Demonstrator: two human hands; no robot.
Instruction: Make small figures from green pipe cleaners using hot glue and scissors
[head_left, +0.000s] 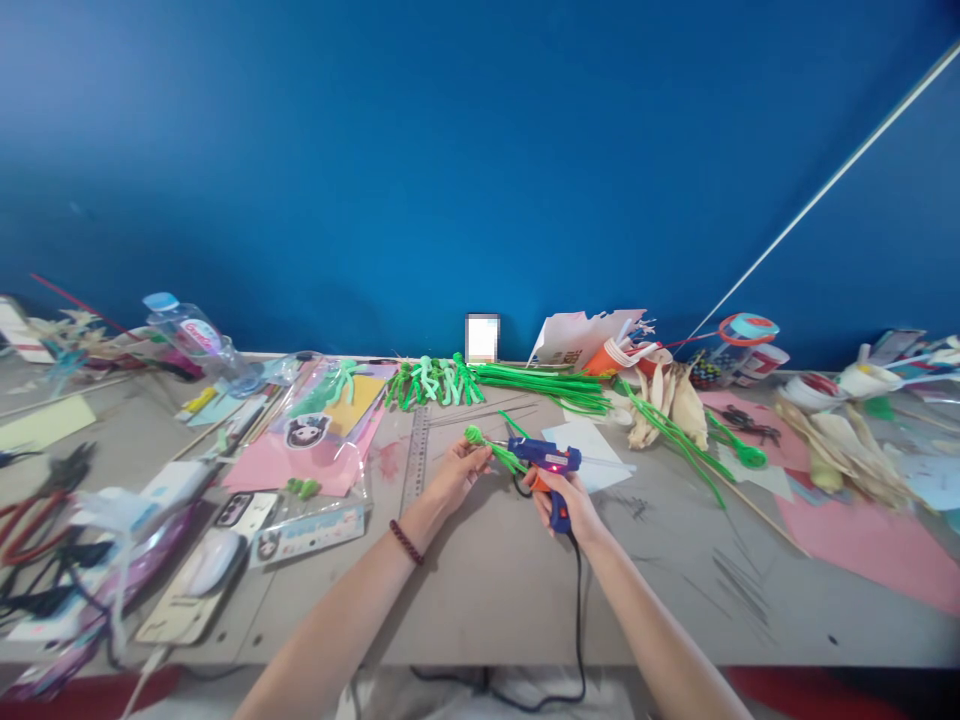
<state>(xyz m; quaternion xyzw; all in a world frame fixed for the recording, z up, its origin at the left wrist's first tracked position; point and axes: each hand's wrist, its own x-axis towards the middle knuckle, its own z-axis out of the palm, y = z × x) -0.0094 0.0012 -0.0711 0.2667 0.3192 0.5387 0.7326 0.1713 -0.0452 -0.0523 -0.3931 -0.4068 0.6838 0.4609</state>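
My left hand (463, 470) pinches a green pipe cleaner piece (475, 435) whose top is wound into a small knob. Its stems trail off to the right, behind the tool. In my right hand (566, 500) is a blue glue gun (551, 455) with a small red light glowing on its body. The gun's nozzle points left and lies close to the green knob; whether they touch I cannot tell. A clear glue stick (619, 467) juts from the gun's back, and a black cord (580, 620) hangs down from its handle.
Along the wall lie finished green figures (435, 382) and a bundle of green pipe cleaners (551, 384). A metal ruler (417, 455), a clear plastic bag (300, 470) and a phone (202, 575) are on the left. Dried husks (686, 410) and pink paper (870, 545) occupy the right.
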